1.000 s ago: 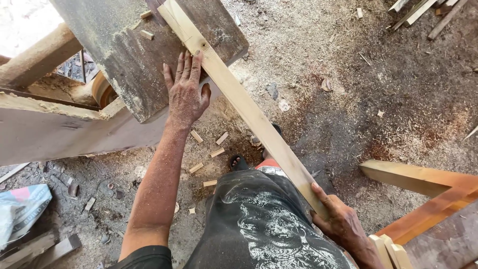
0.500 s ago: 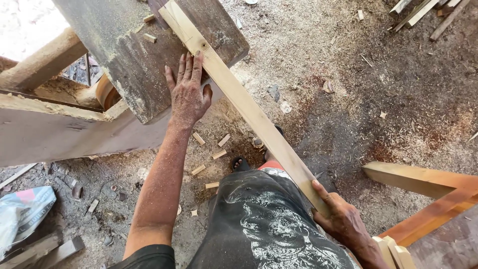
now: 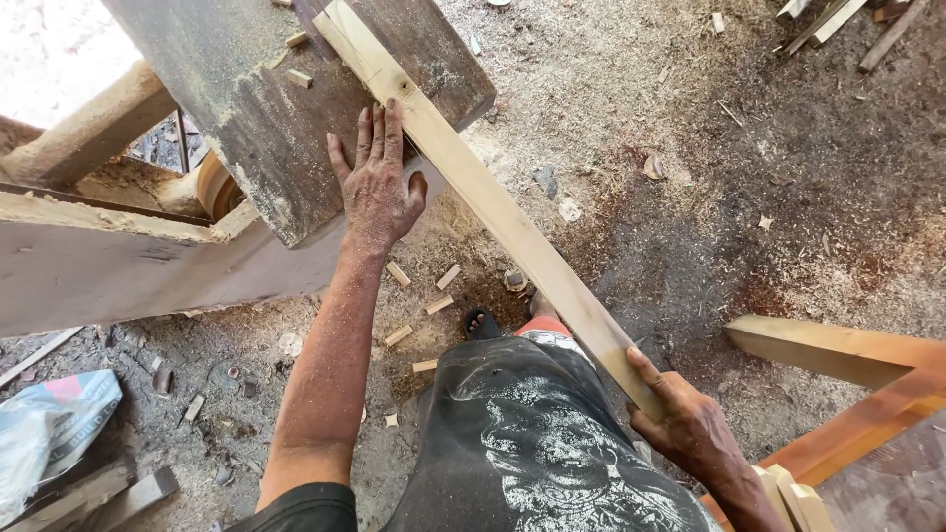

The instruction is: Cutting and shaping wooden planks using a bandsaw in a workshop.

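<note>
A long pale wooden strip (image 3: 493, 212) runs diagonally from the top of a dusty dark saw table (image 3: 246, 108) down to my right side. My left hand (image 3: 377, 182) lies flat on the table's near edge, fingers spread, its thumb side against the strip. My right hand (image 3: 680, 414) grips the strip's lower end beside my hip. The strip's upper end rests on the table top and runs out of view at the top.
Sawdust and small wood offcuts (image 3: 424, 305) cover the ground by my feet. A rough plank frame (image 3: 118, 256) stands at left. Orange and pale beams (image 3: 847, 365) lie at right. A plastic bag (image 3: 49, 433) sits at lower left.
The strip has slid slightly up along the table, and my right hand has followed it. My left hand stays flat on the table edge.
</note>
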